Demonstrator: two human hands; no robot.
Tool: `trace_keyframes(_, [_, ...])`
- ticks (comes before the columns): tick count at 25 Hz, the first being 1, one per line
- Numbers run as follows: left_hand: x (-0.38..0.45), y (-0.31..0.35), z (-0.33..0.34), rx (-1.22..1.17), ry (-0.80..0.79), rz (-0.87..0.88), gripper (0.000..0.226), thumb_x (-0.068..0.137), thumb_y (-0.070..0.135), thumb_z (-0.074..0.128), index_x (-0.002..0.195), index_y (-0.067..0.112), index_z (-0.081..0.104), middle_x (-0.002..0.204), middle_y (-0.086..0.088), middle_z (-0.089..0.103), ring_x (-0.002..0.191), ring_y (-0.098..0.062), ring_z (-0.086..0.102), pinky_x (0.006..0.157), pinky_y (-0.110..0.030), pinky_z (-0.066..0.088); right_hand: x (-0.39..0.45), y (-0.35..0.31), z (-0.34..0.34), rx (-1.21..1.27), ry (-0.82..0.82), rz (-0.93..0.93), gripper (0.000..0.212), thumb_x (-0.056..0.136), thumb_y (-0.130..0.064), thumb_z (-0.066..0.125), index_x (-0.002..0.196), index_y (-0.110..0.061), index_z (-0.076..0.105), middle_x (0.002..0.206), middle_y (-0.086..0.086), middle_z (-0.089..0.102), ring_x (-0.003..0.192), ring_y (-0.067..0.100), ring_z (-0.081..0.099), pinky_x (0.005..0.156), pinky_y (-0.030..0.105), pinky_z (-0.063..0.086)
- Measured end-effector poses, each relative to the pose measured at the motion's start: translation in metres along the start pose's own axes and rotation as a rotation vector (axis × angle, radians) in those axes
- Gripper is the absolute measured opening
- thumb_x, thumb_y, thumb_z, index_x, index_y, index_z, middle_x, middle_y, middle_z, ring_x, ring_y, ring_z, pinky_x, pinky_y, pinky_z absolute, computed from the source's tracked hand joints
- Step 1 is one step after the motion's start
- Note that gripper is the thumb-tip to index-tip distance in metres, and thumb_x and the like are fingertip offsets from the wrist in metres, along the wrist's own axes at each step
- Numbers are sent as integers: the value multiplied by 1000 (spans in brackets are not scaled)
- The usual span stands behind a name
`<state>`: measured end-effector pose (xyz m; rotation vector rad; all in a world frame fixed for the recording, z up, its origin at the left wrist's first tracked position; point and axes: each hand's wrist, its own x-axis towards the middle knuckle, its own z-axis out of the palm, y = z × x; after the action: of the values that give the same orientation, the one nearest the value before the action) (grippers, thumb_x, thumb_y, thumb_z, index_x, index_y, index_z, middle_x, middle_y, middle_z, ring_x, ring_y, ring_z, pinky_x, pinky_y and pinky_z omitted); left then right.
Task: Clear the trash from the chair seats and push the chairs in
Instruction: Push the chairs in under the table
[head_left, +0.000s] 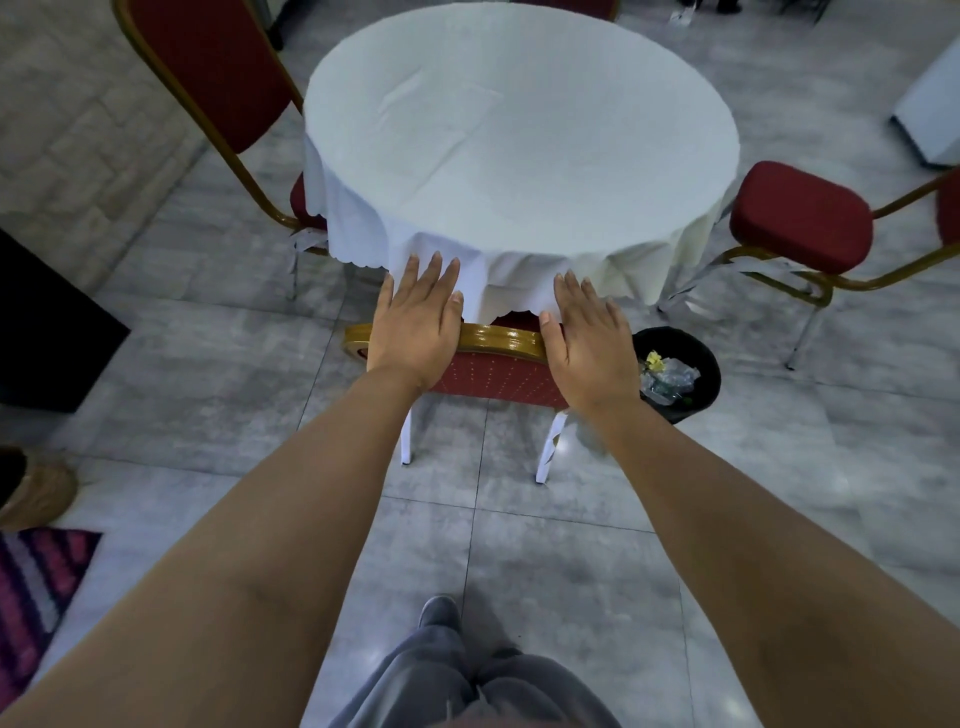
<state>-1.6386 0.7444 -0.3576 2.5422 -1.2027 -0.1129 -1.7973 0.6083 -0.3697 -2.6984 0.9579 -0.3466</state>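
Both hands, left hand (415, 325) & right hand (589, 340), lie flat w/ fingers straight, grasping nothing, on the banquet chair (498, 374) backrest at frame centre, probably to push it under the round surface (519, 135).

Banquet hall: clothed table (519, 130), banquet chairs (800, 218)

- Our forearms are bare, no sleeves reaching into view, and we see no watch, bracelet or ring on either wrist.
- We wear loose grey trousers (457, 680), their fabric creased.
- One foot shows a grey shoe (439, 610) with a rounded toe.
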Motion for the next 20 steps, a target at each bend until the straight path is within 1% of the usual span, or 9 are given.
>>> trace_keyframes(6, [0,3,-2,16,-58,-7,53,105,33,17,157,25,18,164,2,12,152,-18,0,123,-45,0,-7,-1,-1,-1,-32,74,74,97,-56,4,159,-16,16,166,1,17,154,17,9,125,42,9])
trace_keyframes(9, [3,7,-6,27,-145,-36,53,103,31,20,156,27,20,165,3,8,152,-21,1,121,-51,4,-14,5,0,9,-10,91,68,102,-52,11,158,-15,19,165,3,20,154,19,13,124,45,15])
trace_keyframes(12, [8,15,-12,-17,-232,-47,55,102,31,21,156,25,18,165,3,6,152,-21,2,121,-51,1,-22,14,-1,29,-19,124,64,105,-48,16,158,-13,20,165,5,21,154,18,13,124,42,14])
trace_keyframes(17, [23,61,-9,82,-251,125,57,104,40,15,157,18,16,165,-2,8,152,-22,5,122,-47,3,-32,41,-9,27,-35,203,61,106,-44,19,158,-11,20,165,5,20,154,18,12,124,38,9])
trace_keyframes(20, [33,91,5,181,-281,196,59,104,42,11,157,16,13,165,-5,6,152,-24,2,122,-47,3,-41,76,-14,-33,-66,243,69,102,-50,13,157,-7,22,164,9,23,153,22,17,123,43,15])
